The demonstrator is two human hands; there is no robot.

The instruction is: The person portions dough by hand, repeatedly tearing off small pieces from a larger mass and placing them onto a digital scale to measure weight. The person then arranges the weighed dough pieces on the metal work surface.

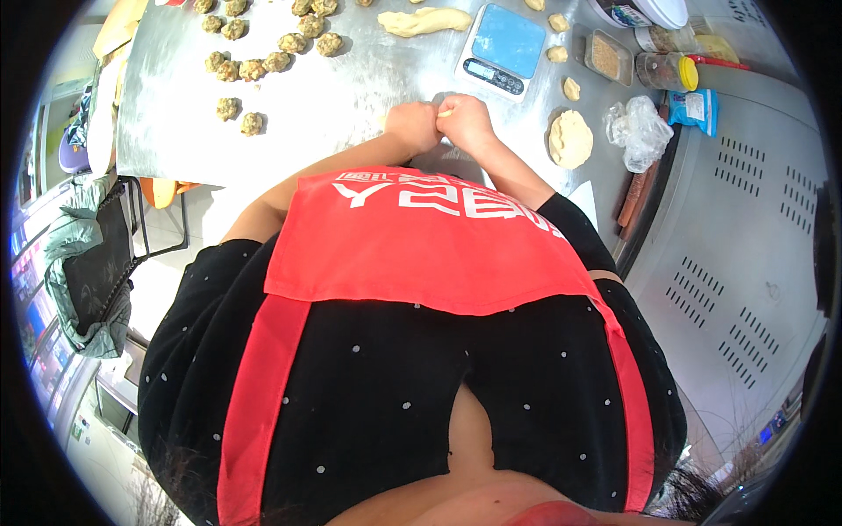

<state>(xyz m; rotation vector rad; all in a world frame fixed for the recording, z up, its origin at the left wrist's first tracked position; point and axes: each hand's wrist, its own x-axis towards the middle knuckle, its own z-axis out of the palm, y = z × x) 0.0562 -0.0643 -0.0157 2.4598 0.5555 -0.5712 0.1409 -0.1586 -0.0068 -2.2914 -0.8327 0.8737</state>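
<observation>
Both of my hands meet above the near edge of the metal worktable (pixel 316 125). My left hand (pixel 411 125) is curled closed, and what lies inside it is mostly hidden. Against it, my right hand (pixel 467 123) is also closed. A bit of pale dough (pixel 445 114) shows between the fingers where the hands touch. Beyond them a digital kitchen scale (pixel 505 46) with a blue top stands beside a twisted length of dough (pixel 424 22). Small dough pieces (pixel 571 89) lie in a line right of the scale. A larger flattened dough lump (pixel 571 139) rests nearer me.
Several balls of chunky filling (pixel 252 70) sit at the table's far left. On the right are a plastic container of crumbs (pixel 606 58), a yellow-lidded jar (pixel 668 72), a crumpled plastic bag (pixel 639 133), a blue packet (pixel 694 112) and rolling pins (pixel 638 199), beside a metal cabinet (pixel 730 256).
</observation>
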